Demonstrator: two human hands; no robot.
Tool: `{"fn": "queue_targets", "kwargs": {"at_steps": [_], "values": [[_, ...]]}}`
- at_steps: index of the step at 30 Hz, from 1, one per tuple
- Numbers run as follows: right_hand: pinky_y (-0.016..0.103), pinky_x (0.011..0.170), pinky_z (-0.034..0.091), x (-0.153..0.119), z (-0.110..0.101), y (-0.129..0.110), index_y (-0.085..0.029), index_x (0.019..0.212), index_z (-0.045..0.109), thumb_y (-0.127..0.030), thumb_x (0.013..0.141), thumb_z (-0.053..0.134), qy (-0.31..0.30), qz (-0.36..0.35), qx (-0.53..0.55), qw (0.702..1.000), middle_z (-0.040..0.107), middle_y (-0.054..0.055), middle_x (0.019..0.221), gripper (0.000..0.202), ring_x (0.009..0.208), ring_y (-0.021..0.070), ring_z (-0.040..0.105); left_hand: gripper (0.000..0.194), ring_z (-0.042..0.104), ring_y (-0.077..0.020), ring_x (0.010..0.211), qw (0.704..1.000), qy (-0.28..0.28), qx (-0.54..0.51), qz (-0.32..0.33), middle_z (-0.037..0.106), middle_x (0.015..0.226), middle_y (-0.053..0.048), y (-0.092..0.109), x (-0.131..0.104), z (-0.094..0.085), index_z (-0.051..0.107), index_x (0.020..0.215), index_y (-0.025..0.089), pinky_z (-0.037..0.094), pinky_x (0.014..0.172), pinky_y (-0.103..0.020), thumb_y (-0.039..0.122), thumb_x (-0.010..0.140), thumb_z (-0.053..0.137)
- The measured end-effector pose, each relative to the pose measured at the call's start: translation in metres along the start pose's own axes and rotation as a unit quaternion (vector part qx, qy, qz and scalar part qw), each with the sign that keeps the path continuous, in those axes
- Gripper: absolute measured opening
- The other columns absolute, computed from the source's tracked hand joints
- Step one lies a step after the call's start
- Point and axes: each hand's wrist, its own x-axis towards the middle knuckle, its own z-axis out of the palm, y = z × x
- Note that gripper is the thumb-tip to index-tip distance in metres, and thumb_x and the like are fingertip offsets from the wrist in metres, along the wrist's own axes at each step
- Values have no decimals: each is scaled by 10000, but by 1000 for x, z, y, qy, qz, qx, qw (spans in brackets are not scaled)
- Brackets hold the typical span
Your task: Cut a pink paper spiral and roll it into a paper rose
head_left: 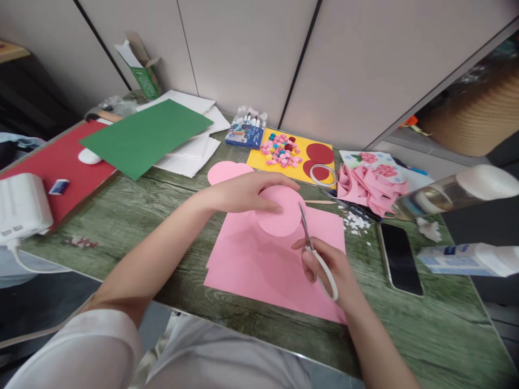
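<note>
Between its thumb and fingers, my left hand [243, 193] grips a round pink paper disc [281, 219]. My right hand [328, 262] is closed on white-handled scissors [307, 233], whose blades point up at the disc's right edge. The blades look nearly closed. Below both hands lie pink paper sheets [259, 270], slightly offset from each other. Behind my left hand rests another rounded pink paper piece [225, 170], partly covered by the hand.
A green sheet [148, 138] lies at the left over white papers. Pompoms [281, 151] and red circles [319, 153] sit on yellow paper at the back. Pink scraps [368, 186], a phone [401, 259] and two bottles [470, 259] are at the right.
</note>
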Motion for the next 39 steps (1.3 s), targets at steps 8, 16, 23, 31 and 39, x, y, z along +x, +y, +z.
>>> {"fn": "queue_targets", "kwargs": {"at_steps": [8,16,23,31,39], "values": [[214,450,354,0,0,1,-176,946,566,-426,839,522,0,6,-3,1000,420,-65,512,275,448,84,416,464,436,-175,1218,1000,19,21,-8,494,1325,-3,5,-2,-5,487,1244,248,335,995,-282,244,781,520],[212,441,359,0,0,-1,-172,925,566,-440,830,524,0,11,-6,1000,420,-65,514,287,441,84,416,450,459,-186,1198,1000,22,18,-7,516,1306,-7,4,-3,-6,505,1233,248,344,993,-299,251,784,523],[223,436,380,2,-1,1,-166,944,568,-462,833,502,-9,-16,1,1000,407,-54,559,323,450,88,422,455,466,-191,1199,1000,-2,-9,0,516,1314,16,3,-1,0,512,1227,271,359,984,-314,275,773,536],[225,434,387,2,0,5,-173,946,561,-462,840,495,-4,-12,2,1000,414,-52,567,315,445,86,418,458,466,-186,1200,1000,-5,-14,4,508,1323,18,3,0,2,510,1231,269,363,976,-301,272,773,539],[218,443,366,1,0,-2,-173,931,564,-443,833,516,1,1,5,1000,399,-64,548,291,445,82,415,470,458,-179,1204,1000,4,-3,4,505,1323,20,0,0,1,491,1250,272,359,975,-287,279,782,533]]}}
